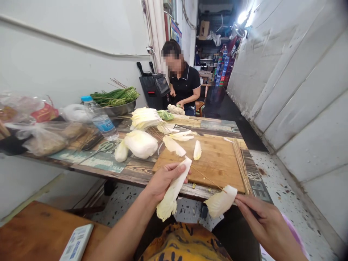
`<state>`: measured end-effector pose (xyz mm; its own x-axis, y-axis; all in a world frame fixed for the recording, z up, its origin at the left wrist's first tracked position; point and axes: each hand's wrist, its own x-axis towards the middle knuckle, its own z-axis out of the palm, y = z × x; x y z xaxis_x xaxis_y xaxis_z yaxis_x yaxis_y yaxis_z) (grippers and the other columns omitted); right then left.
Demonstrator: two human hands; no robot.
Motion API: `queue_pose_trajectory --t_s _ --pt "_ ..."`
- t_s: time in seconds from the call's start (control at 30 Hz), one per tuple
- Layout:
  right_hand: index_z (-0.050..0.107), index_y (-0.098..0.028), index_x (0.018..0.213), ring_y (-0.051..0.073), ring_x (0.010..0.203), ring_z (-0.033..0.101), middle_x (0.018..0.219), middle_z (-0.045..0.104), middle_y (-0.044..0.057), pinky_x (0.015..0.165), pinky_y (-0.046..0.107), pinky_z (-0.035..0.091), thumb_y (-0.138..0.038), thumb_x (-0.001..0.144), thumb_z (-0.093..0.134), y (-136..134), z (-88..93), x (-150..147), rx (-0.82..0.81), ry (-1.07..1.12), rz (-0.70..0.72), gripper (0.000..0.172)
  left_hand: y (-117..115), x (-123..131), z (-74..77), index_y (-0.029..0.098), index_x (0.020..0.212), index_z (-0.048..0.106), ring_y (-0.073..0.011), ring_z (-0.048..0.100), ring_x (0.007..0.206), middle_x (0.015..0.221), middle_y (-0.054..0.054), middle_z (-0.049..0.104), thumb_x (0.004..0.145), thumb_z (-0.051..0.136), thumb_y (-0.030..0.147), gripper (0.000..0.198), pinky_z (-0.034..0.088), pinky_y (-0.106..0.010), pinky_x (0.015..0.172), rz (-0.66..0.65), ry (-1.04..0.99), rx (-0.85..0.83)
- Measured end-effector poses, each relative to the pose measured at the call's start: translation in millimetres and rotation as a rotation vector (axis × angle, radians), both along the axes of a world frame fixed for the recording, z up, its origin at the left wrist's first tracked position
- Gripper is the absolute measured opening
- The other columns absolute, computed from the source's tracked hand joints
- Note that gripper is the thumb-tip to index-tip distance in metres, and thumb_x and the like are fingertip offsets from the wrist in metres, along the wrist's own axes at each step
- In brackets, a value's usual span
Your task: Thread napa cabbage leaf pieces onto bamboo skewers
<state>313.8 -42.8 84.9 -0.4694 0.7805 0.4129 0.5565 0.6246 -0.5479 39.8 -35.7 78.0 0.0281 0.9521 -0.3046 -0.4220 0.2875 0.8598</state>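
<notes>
With fingers of the left hand (164, 177) clamped on a long leaf strip (174, 194), thumb on the facing side, and fingers of the right hand (265, 214) pinched together at the edge of a shorter leaf (221, 203), held both by the near edge of the table (136, 168). From the left, saw plastic bags (45, 139), then a blue-capped bottle (104, 121), scissors (105, 146) lying near it, and a metal bowl (126, 108) heaped with greens (116, 96). Next, found a pale cabbage (141, 144) lying before a bunch of leaves (144, 117). Had the long strip slanting, white end up, away and slightly right, frilled end down toward the lap. Farther off, saw a co-worker (187, 85) with a hand at a cauliflower (176, 109). Traced a thin skewer (208, 177) from just beside the left hand down rightward to the shorter leaf; could not tell the exact hold at its left end. Had the shorter leaf more crosswise, frilled end left, white end right. Saw loose pieces (197, 150) on the cutting board (217, 156) and, along its right edge, a skewer bundle (240, 163) pointing lengthwise away.
</notes>
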Motion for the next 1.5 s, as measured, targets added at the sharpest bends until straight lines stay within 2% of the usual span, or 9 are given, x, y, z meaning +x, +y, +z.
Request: queue_pose_trajectory --t_s 0.17,0.47,0.6,0.7,0.93,1.1,1.27,1.5 --pt "0.073 -0.023 0.101 0.021 0.076 0.073 0.093 0.076 0.008 0.065 0.028 0.06 -0.027 0.09 0.051 -0.9 -4.2 4.5 0.01 -0.003 -0.014 0.025 -2.0 -2.7 -3.9 0.013 0.073 0.073 -0.0079 0.051 0.044 0.056 -0.005 0.066 0.066 0.078 0.042 0.031 0.033 -0.018 0.042 -0.007 0.067 0.013" --pt "0.074 -0.021 0.1 0.022 0.077 0.074 0.093 0.077 0.008 0.062 0.027 0.06 -0.028 0.091 0.05 -1.6 4.3 -0.3 -0.043 -0.029 -0.021 0.027 0.5 2.8 -2.0 0.013 0.071 0.075 -0.0142 0.06 0.052 0.062 -0.006 0.069 0.064 0.078 0.043 0.031 0.045 -0.024 0.052 0.004 0.129 0.083" --pt "0.074 -0.021 0.099 0.021 0.073 0.073 0.092 0.077 0.008 0.059 0.026 0.059 -0.028 0.091 0.048 -1.0 5.4 -2.6 -0.047 -0.035 -0.022 0.028 -0.2 1.5 -4.1 0.014 0.072 0.075 -0.0144 0.061 0.054 0.063 -0.006 0.07 0.068 0.075 0.043 0.029 0.046 -0.023 0.053 -0.004 0.17 0.117" --pt "0.073 -0.022 0.101 0.022 0.077 0.073 0.094 0.076 0.008 0.063 0.028 0.059 -0.03 0.091 0.049 -1.5 2.9 -2.3 -0.046 -0.03 -0.027 0.028 -0.7 0.7 -4.1 0.015 0.073 0.075 -0.0139 0.06 0.054 0.064 -0.005 0.07 0.069 0.075 0.042 0.028 0.046 -0.023 0.054 0.0 0.18 0.118" --pt "0.073 -0.023 0.103 0.023 0.08 0.074 0.096 0.076 0.008 0.064 0.028 0.061 -0.029 0.092 0.048 -3.0 3.2 -2.1 -0.016 -0.058 0.013 0.028 -1.6 8.5 0.1 0.015 0.074 0.074 -0.0125 0.061 0.054 0.073 -0.005 0.072 0.063 0.078 0.044 0.031 0.043 -0.021 0.049 0.081 0.084 0.059" --pt "0.073 -0.021 0.103 0.022 0.08 0.074 0.095 0.076 0.008 0.064 0.027 0.06 -0.026 0.091 0.049 -4.5 5.0 -2.3 0.014 -0.07 0.024 0.027 -4.6 6.2 -1.2 0.013 0.07 0.074 -0.0129 0.059 0.05 0.059 -0.006 0.068 0.066 0.076 0.045 0.032 0.042 -0.022 0.049 0.027 0.141 0.089" --pt "0.073 -0.021 0.101 0.021 0.077 0.073 0.094 0.076 0.008 0.064 0.027 0.059 -0.026 0.092 0.047 -3.9 4.1 -9.0 -0.019 -0.054 0.017 0.027 -6.7 13.0 -0.8 0.015 0.071 0.075 -0.0138 0.061 0.053 0.064 -0.005 0.07 0.071 0.073 0.044 0.029 0.045 -0.022 0.052 -0.051 0.177 0.118" --pt "0.072 -0.021 0.101 0.02 0.077 0.071 0.093 0.076 0.007 0.066 0.027 0.056 -0.027 0.094 0.044 2.7 -0.2 -19.3 -0.098 -0.052 0.008 0.03 -5.7 20.6 -2.6 0.016 0.069 0.076 -0.0144 0.061 0.059 0.066 -0.005 0.071 0.071 0.072 0.042 0.026 0.045 -0.022 0.056 0.007 0.242 0.165"
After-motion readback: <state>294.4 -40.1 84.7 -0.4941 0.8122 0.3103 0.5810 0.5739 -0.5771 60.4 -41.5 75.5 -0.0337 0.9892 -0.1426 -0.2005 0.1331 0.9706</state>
